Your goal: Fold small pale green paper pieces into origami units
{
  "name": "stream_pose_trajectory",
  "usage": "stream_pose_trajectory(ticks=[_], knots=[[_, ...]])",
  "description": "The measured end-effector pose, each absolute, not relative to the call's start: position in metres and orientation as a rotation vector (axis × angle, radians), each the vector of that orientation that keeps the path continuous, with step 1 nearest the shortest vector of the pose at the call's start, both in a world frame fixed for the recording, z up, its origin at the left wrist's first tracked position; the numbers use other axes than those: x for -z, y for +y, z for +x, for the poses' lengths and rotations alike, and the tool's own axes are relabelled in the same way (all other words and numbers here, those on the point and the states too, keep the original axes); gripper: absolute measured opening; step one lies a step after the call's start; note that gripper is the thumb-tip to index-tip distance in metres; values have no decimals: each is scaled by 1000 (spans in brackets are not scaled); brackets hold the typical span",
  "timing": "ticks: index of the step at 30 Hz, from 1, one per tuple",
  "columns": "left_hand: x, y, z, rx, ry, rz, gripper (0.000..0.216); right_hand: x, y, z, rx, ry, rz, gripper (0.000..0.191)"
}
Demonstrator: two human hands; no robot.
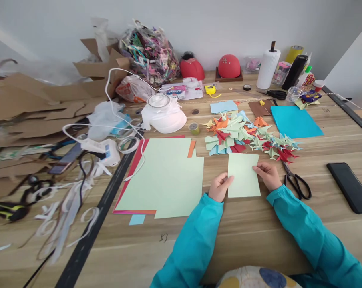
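A pale green rectangle of paper (243, 178) is held upright between my two hands, just over the wooden table. My left hand (219, 186) pinches its left edge, thumb in front. At the right edge, my right hand (267, 174) grips it between thumb and fingers. Larger pale green sheets (166, 176) lie to the left, with red and orange paper showing under them. Beyond the held paper is a heap of folded paper pieces (235, 130) in green, orange, red and blue. Black-handled scissors (297, 184) lie beside my right hand, partly covered by it.
A black phone (350, 187) lies at the right. Blue paper (296, 121) and a roll of tape (193, 128) sit farther back. On the left are a power strip (94, 147), loose cables and flattened cardboard (46, 120). A white vase-like bottle (268, 69) stands at the back.
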State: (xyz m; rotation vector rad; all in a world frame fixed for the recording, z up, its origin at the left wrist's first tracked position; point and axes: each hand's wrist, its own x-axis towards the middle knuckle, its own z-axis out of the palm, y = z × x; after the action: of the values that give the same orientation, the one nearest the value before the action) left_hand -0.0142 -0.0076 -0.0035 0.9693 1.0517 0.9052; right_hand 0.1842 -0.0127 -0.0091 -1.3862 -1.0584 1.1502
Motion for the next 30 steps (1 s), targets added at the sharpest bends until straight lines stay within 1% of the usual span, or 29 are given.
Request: stream_pose_trajectory(ticks=[1, 4, 10, 12, 16, 20, 22, 24, 27, 30], knots=[[3, -7, -14, -943, 1030, 946, 34, 9, -12, 185, -1173, -1027, -1376, 31], [1, -4, -15, -1049, 959, 855, 45, 6, -12, 186, -1220, -990, -1358, 30], [-1, -2, -16, -1028, 914, 870, 50, -5, -15, 186, -1353, -1152, -1375, 31], [-1, -3, -16, -1037, 950, 919, 46, -6, -16, 186, -1359, -1220, -1367, 32], [6, -2, -18, -1054, 1133, 1005, 29, -4, -17, 184, -1289, -1270, -1349, 32], [19, 5, -23, -1219, 1226, 912, 30, -8, -17, 186, -1294, -1318, -1351, 33], [21, 8, -24, -1260, 1236, 857, 31, -9, -18, 189, -1266, -1396, -1336, 35], [19, 8, -25, -1273, 1267, 858, 28, -9, -18, 191, -1238, -1448, -1312, 36], [10, 5, -23, -1306, 1309, 981, 20, -3, -16, 191, -1256, -1397, -1299, 29], [1, 1, -22, -1265, 1305, 1003, 20, 3, -12, 191, -1182, -1219, -1302, 23]])
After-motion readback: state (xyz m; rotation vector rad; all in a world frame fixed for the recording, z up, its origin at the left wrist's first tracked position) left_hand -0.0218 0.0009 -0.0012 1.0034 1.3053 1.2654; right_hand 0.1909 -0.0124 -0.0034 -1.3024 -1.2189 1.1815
